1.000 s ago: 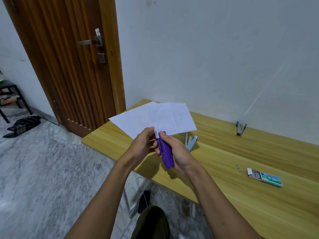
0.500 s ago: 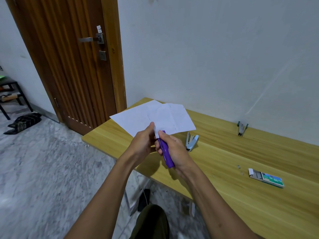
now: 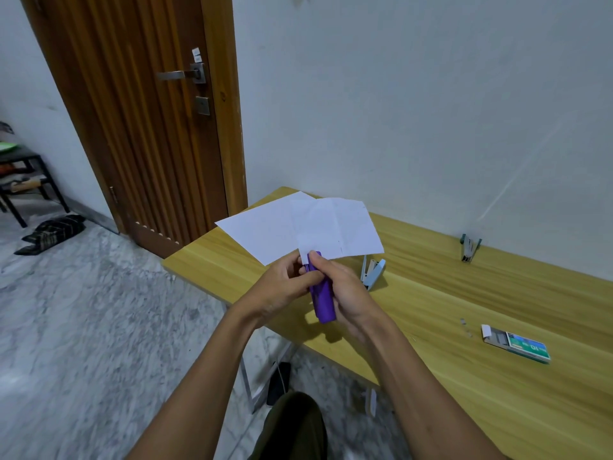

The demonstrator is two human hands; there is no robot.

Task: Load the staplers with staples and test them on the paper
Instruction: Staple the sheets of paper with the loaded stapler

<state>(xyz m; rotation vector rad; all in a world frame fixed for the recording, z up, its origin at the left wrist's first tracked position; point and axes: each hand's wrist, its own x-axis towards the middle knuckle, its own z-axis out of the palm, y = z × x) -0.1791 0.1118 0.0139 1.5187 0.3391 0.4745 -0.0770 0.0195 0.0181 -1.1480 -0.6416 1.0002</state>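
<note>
The left hand (image 3: 282, 283) is hovering over the counter's (image 3: 464, 410) near edge. Its fingers are curling in and appear to be pinching the near corner of the paper (image 3: 292, 227); the exact contact is hidden. The sheets are fanning out in the air above the counter. They are light and floppy, so they are likely needing support right beside the stapling spot, otherwise the corner is going to sag or slip out of the mouth.

The purple stapler (image 3: 321, 300) is pointing away from the person with its nose at that corner. It is looking small, rigid and smooth-shelled. The best hold is probably around its middle, with the thumb pressing near the nose. The right hand (image 3: 348, 293) is doing just that: its fingers are wrapping the body and its thumb is lying on top of the front end.

Further right, a blue stapler (image 3: 373, 272) is lying on the counter, a green stapler (image 3: 469, 249) is leaning by the wall, and a box of staples (image 3: 517, 343) is sitting open.

Compared with half a second ago, the left thumb is no longer standing up against the sheet but tucking lower. The hands are pressing closer together, while the things on the counter are staying put.
</note>
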